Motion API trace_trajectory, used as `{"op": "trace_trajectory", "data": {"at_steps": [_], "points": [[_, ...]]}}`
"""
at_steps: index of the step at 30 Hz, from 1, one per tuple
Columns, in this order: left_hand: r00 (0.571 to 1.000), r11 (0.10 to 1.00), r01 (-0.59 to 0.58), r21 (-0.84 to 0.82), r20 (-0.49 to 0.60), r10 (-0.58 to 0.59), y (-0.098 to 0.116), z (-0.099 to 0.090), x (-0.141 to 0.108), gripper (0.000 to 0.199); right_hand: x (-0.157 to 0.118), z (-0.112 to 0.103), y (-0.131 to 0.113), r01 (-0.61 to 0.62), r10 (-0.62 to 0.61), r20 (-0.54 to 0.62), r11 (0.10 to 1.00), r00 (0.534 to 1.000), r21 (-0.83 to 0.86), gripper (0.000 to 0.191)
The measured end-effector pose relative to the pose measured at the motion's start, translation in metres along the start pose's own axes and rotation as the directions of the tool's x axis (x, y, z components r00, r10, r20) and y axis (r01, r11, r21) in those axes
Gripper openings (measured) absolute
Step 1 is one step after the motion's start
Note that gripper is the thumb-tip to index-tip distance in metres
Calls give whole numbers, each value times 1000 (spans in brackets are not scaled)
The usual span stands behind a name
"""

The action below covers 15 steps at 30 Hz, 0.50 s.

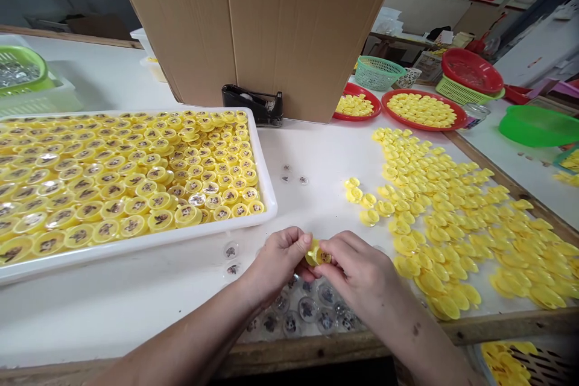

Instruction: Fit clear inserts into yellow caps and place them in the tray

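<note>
Above the front of the white table, my left hand (284, 256) pinches a small yellow plastic piece (312, 254) between thumb and fingers. My right hand (355, 259) is closed at the right side of it, fingertips on a small round part with a printed picture (324, 257). Clear round discs with printed pictures (308, 309) lie below and behind my hands. Loose yellow pieces (434, 223) are spread over the table on the right. On the left, a white tray (266, 187) holds rows of yellow pieces with picture discs set in them.
A tall cardboard box (271, 30) stands at the back with a black tape dispenser (253, 105) before it. Red plates (460, 116) of yellow pieces and a green basket (379, 72) are at back right. A wooden edge (316, 351) runs along the front.
</note>
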<state>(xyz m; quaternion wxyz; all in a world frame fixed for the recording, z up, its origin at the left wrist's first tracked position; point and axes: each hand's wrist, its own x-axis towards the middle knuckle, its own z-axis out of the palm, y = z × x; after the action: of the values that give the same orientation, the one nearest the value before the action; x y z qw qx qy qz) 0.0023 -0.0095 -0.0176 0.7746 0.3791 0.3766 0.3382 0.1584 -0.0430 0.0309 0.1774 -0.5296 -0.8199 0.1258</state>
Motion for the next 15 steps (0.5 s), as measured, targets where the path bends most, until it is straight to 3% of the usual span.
{"op": "trace_trajectory", "data": {"at_steps": [5,10,12,15], "points": [[999,998,-46,52,11,45,2,3,-2,41,-1,12,3,-22,21,-118,1000,993,-13,12],[987,976,-148,163,-41,156,-7,2,4,32,-4,23,23,-42,90,-188,968,978,246,14],[981,967,-175,188,-55,188,-8,2,6,29,-4,24,32,-103,182,-148,899,972,425,18],[975,947,-131,294,-132,176,-6,4,5,24,-3,23,35,-248,284,51,724,958,644,23]]}}
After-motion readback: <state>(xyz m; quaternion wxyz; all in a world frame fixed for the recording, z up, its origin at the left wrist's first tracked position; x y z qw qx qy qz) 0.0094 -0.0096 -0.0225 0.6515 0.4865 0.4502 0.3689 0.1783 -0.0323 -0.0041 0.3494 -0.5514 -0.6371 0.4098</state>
